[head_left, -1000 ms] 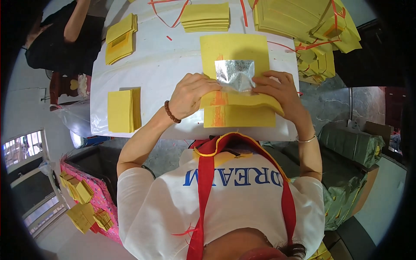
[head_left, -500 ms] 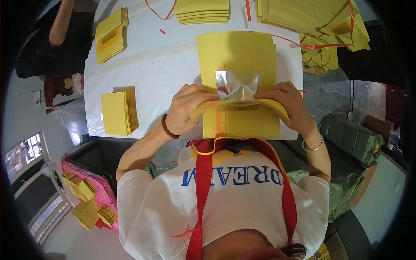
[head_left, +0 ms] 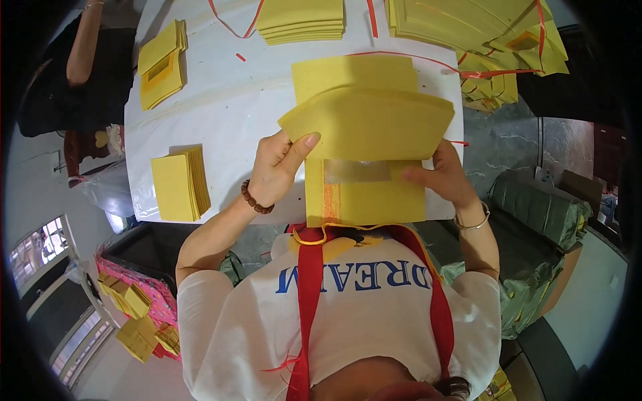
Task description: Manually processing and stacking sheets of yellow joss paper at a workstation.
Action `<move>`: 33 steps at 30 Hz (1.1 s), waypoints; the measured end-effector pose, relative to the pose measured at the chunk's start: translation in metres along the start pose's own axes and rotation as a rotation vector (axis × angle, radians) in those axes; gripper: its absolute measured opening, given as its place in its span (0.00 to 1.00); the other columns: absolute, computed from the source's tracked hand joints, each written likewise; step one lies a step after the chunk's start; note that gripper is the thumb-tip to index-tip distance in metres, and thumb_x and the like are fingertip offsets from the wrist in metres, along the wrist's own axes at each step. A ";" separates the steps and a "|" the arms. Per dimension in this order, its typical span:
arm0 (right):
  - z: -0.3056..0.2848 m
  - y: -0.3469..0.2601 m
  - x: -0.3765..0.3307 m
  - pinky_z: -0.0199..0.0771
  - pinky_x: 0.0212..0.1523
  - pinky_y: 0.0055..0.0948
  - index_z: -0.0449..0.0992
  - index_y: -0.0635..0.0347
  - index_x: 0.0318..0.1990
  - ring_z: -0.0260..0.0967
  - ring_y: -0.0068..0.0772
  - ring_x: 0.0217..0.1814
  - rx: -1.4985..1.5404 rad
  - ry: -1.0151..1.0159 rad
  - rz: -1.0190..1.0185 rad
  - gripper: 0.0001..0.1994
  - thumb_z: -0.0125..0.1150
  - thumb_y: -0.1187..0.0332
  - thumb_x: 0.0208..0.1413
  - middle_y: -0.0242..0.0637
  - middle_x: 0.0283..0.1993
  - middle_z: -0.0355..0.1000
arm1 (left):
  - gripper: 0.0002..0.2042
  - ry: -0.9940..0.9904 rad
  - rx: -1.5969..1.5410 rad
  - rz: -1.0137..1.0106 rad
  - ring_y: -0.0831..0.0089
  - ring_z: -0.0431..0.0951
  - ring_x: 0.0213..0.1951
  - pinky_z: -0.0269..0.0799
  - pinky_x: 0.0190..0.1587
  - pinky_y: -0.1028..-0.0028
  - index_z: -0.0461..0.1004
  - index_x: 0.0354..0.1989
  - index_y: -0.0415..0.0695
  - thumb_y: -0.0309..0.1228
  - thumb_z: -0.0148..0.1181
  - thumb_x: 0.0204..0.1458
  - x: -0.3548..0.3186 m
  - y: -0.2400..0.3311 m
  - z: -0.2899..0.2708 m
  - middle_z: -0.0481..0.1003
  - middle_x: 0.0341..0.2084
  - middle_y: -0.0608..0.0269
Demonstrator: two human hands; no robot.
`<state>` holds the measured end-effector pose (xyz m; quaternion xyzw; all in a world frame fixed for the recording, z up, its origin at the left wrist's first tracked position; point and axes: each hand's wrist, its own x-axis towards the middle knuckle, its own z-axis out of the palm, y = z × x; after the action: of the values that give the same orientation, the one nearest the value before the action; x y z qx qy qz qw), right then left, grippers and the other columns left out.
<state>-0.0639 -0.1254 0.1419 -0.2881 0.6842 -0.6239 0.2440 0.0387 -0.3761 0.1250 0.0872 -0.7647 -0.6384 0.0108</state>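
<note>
A curved yellow paper sheaf (head_left: 368, 123) is held up in front of me, bowed across its width. My left hand (head_left: 275, 167) pinches its left corner, thumb on top and fingers beneath. My right hand (head_left: 445, 175) is at its right edge, the fingers partly hidden behind the paper and the thumb stretched inward below it. Under it lies a yellow paper stack (head_left: 374, 204) with an orange streak near its left side. A silver foil patch (head_left: 358, 171) shows as a narrow strip on that stack; the raised paper covers the rest.
On the white table (head_left: 227, 113) stands a thick yellow stack (head_left: 179, 184) at the left, with a smaller yellow bundle (head_left: 162, 67) behind it. More yellow stacks (head_left: 301, 20) and red strips (head_left: 373, 17) lie at the far side. Another person's arm (head_left: 81, 50) shows at the upper left.
The yellow paper has swung up and away from me, now covering most of the foil patch. My right hand's thumb has come away from the foil's edge; both hands stay at the paper's sides.
</note>
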 end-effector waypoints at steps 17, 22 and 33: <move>-0.009 0.001 -0.037 0.58 0.45 0.31 0.78 0.45 0.37 0.66 0.28 0.41 -0.368 -0.187 -0.461 0.10 0.63 0.63 0.45 0.19 0.44 0.75 | 0.13 -0.517 0.407 0.701 0.64 0.73 0.40 0.66 0.42 0.67 0.79 0.36 0.45 0.33 0.64 0.40 -0.008 0.038 0.010 0.77 0.40 0.60; -0.010 -0.013 -0.049 0.54 0.44 0.31 0.76 0.45 0.43 0.63 0.27 0.42 -0.524 -0.225 -0.402 0.16 0.64 0.62 0.43 0.17 0.46 0.74 | 0.15 -0.555 0.564 0.744 0.64 0.72 0.40 0.67 0.43 0.68 0.79 0.36 0.43 0.31 0.63 0.36 -0.015 0.045 0.018 0.78 0.37 0.61; -0.002 -0.028 -0.033 0.53 0.45 0.32 0.72 0.47 0.50 0.58 0.31 0.40 -0.652 -0.329 -0.568 0.21 0.60 0.56 0.47 0.20 0.54 0.69 | 0.14 -0.383 0.594 0.800 0.55 0.74 0.40 0.71 0.43 0.65 0.75 0.35 0.36 0.28 0.61 0.38 -0.015 0.053 0.008 0.77 0.35 0.51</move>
<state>-0.0391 -0.1029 0.1691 -0.6208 0.6911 -0.3642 0.0654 0.0464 -0.3565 0.1772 -0.3300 -0.8743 -0.3448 0.0887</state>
